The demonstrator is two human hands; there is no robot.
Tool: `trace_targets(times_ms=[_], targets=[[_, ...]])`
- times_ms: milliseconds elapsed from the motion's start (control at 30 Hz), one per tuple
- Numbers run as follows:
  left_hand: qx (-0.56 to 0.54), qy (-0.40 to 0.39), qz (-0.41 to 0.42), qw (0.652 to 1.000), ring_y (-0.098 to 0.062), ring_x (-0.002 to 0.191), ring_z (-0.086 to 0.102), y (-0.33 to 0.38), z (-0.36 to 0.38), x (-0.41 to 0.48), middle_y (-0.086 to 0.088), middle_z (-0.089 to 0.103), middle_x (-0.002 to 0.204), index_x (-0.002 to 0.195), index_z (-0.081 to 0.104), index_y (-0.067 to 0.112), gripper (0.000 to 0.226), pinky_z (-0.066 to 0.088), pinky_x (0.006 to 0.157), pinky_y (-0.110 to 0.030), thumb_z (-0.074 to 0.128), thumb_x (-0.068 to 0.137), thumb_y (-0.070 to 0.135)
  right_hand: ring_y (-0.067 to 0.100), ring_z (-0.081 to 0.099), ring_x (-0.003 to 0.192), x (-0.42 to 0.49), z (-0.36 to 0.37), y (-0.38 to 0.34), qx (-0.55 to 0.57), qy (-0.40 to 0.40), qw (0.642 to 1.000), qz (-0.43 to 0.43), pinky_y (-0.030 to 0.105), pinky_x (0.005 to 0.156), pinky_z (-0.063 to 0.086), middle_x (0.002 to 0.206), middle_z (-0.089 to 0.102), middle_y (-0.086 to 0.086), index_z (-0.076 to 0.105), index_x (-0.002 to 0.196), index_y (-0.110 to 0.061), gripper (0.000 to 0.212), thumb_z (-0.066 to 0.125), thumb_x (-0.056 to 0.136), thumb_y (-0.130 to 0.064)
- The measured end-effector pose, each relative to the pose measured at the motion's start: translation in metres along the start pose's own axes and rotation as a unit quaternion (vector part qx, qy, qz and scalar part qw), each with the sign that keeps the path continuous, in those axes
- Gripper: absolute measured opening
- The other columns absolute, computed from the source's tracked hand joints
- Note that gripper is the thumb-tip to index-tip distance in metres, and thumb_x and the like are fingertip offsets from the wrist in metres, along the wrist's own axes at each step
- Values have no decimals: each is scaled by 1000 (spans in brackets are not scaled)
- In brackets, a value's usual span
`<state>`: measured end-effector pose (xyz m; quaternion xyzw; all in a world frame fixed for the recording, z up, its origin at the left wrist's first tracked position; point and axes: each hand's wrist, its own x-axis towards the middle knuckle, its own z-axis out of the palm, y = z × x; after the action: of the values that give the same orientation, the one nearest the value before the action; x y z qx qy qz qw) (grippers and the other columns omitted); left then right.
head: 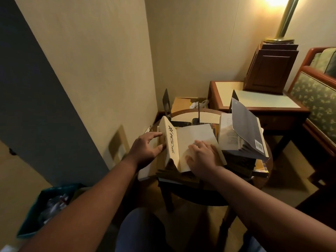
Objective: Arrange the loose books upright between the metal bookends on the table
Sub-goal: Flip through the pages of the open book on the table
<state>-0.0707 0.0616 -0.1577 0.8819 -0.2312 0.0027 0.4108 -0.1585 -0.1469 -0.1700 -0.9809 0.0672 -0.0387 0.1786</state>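
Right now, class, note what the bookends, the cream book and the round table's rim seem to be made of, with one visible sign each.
Bookends: probably sheet metal, dark and matte; thin flat upright plates.
Cream book: paper with a matte card cover, judging by its thin pale cover and printed spine.
Table rim: likely varnished wood; reddish brown, slight sheen.
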Motion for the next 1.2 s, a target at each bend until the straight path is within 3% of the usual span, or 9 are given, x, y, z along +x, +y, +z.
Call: trace_targets(times_ms=[133,233,333,533,633,733,867,1067,1200], targets=[[21,4,49,999,-7,128,44,8,3,9,6,57,137,128,62,27,43,37,100,-24,71,87,34,23,47,130,4,-25,-11,76,24,997,-13,40,101,44,145,50,2,50,140,-23,44,48,101,-44],[34,-6,62,998,-7,128,46,10,7,14,7,58,137,127,62,29,43,41,102,-29,70,87,40,18,58,112,7,-37,-18,133,43,989,-50,30,84,52,132,59,2,55,135,-23,42,53,99,-44],[37,-7,73,997,-3,125,47,13,10,17,8,60,135,128,64,28,43,41,102,-29,71,87,40,13,63,97,9,-38,-26,168,44,983,-66,28,75,56,118,67,2,60,127,-18,41,64,94,-42],[49,-24,87,995,-10,127,48,17,15,20,8,59,136,129,63,30,45,42,103,-33,73,85,36,14,60,99,13,-45,-23,191,47,980,-44,13,61,46,117,66,6,60,126,-16,40,72,89,-19],[76,-19,92,993,-14,127,46,13,18,21,7,56,136,130,62,30,46,44,103,-37,71,86,33,20,60,105,15,-47,-14,153,40,987,-24,14,62,45,122,64,7,63,128,-19,40,70,89,-16],[117,-27,77,990,-20,129,45,5,18,19,1,52,139,133,60,27,52,43,105,-44,67,83,40,25,58,110,16,-43,-3,127,22,992,9,31,82,56,126,61,10,65,130,-20,42,69,88,-13],[163,-70,51,983,-22,136,37,-5,23,15,1,47,144,137,55,28,54,37,110,-46,67,86,40,29,52,119,14,-37,5,82,-16,996,31,41,100,49,130,55,9,61,133,-24,42,65,93,-16],[183,-94,36,978,-21,139,35,-8,23,13,1,44,148,139,53,27,52,36,108,-45,64,90,40,28,39,124,12,-34,3,-25,-3,1000,-10,41,108,38,132,44,6,63,131,-25,40,67,91,-29],[187,-94,39,977,-21,139,35,-10,22,11,3,44,148,137,55,26,50,37,109,-46,64,90,41,24,42,123,10,-31,-1,-29,-10,998,-61,37,101,42,137,49,0,64,131,-25,39,67,92,-22]])
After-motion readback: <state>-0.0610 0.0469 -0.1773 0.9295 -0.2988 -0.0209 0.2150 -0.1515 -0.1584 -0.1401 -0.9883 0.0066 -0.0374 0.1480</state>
